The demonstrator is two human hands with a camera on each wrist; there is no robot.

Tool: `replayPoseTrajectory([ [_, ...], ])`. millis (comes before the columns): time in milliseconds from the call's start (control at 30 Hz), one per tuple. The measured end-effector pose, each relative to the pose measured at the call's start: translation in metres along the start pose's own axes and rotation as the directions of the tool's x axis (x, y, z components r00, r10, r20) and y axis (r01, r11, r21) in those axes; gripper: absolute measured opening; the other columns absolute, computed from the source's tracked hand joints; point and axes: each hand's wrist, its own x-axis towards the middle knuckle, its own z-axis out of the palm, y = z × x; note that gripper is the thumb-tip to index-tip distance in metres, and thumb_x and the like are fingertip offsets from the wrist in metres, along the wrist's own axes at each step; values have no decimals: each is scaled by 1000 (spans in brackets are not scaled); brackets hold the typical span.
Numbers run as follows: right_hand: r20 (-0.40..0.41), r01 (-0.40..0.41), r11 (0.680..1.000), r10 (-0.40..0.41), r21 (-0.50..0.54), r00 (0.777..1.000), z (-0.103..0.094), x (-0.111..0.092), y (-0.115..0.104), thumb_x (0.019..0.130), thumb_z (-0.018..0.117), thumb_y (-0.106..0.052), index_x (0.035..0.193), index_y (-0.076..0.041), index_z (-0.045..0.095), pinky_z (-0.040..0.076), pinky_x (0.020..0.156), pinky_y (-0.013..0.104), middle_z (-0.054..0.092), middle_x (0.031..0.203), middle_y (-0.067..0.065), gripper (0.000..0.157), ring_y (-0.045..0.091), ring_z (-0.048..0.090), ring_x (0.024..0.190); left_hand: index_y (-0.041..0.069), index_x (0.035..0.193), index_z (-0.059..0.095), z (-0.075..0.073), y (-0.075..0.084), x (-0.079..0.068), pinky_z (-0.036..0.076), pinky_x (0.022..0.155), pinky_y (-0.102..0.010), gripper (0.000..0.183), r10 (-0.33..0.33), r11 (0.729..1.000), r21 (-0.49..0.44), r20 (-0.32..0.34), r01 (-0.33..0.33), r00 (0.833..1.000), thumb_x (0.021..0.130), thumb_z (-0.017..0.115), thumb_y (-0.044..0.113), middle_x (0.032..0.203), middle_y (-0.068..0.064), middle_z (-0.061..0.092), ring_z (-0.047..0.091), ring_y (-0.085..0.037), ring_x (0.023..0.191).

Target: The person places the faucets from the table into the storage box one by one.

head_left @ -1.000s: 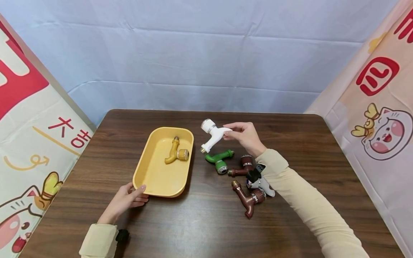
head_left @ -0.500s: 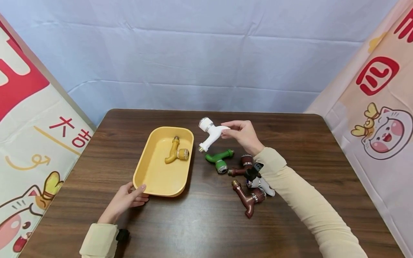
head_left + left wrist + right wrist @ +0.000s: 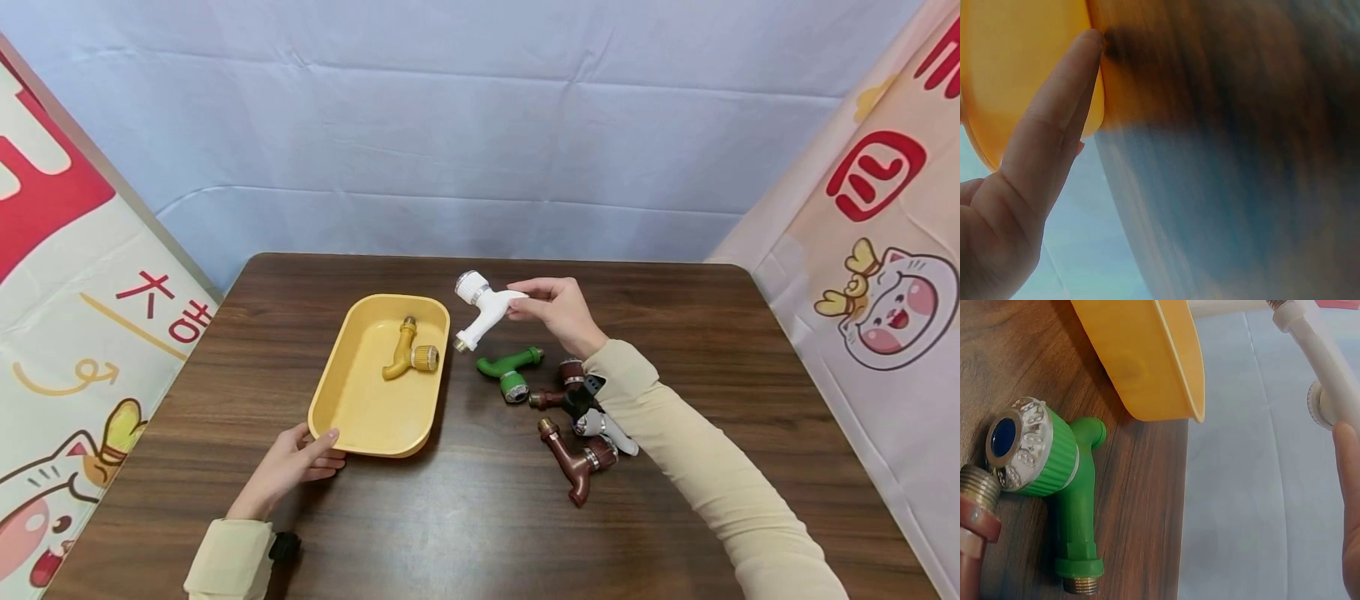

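In my right hand [image 3: 558,312] I pinch a white tap [image 3: 486,315] by its spout end, between thumb and fingers. The tap is lifted off the table, just right of the yellow tray [image 3: 363,408], its knob up and its threaded end pointing down-left. My left hand [image 3: 288,467] holds the tray at its near left corner, thumb over the rim and fingers at the outer wall. A yellow tap [image 3: 405,357] lies inside the tray on the right. Below the white tap, a green tap [image 3: 510,372] lies on the table, seen closely in the right wrist view.
A brown tap [image 3: 577,462] lies nearest on the right, beside a second white tap [image 3: 615,429]. Another brown tap [image 3: 551,400] lies behind them, partly covered by the black device [image 3: 581,398] at my right wrist. The wooden table [image 3: 465,533] ends at a pale cloth backdrop [image 3: 450,150].
My right hand has moved slightly left with the white tap, bringing it closer to the tray's right rim. My left hand and the tray have stayed put.
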Motion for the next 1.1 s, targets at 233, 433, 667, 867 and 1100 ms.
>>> replayPoseTrajectory([
  [233, 7, 5, 1000, -5, 8, 1000, 3, 3, 2, 79, 60, 14, 103, 20, 56, 55, 68, 36, 65, 85, 11, 25, 20, 65, 69, -12, 124, 35, 0, 0, 2, 54, 73, -37, 49, -3, 1000, 2, 0, 3, 1000, 95, 50, 25, 95, -24, 63, 64, -30, 85],
  [433, 16, -11, 1000, 11, -15, 1000, 5, 5, 4, 79, 60, 14, 105, 21, 55, 54, 69, 37, 65, 87, 13, 27, 22, 66, 69, -12, 123, 36, 0, 0, 3, 54, 73, -37, 48, -3, 1000, 2, -3, 3, 1000, 95, 50, 25, 94, -24, 63, 64, -30, 85],
  [667, 18, -50, 999, 51, -20, 999, 10, 7, 4, 80, 58, 16, 108, 23, 52, 54, 69, 37, 64, 88, 14, 30, 21, 66, 69, -12, 124, 36, -1, -1, 4, 54, 73, -37, 50, -3, 1000, -1, -5, 3, 1000, 95, 51, 26, 94, -24, 63, 64, -29, 84],
  [867, 25, -73, 997, 74, -38, 997, 12, 11, 8, 80, 58, 15, 107, 23, 53, 54, 70, 37, 64, 88, 14, 29, 21, 66, 69, -12, 123, 35, -1, -1, 4, 54, 72, -37, 48, 2, 1000, 7, -1, -2, 1000, 95, 50, 25, 94, -24, 63, 64, -29, 84],
  [1100, 48, -88, 993, 92, -83, 995, 16, 14, 14, 81, 58, 13, 106, 21, 54, 52, 74, 45, 63, 91, 19, 27, 20, 66, 69, -12, 123, 35, -1, -2, 4, 54, 73, -37, 52, 7, 1000, 3, 6, -7, 1000, 94, 51, 28, 95, -24, 63, 64, -29, 85],
])
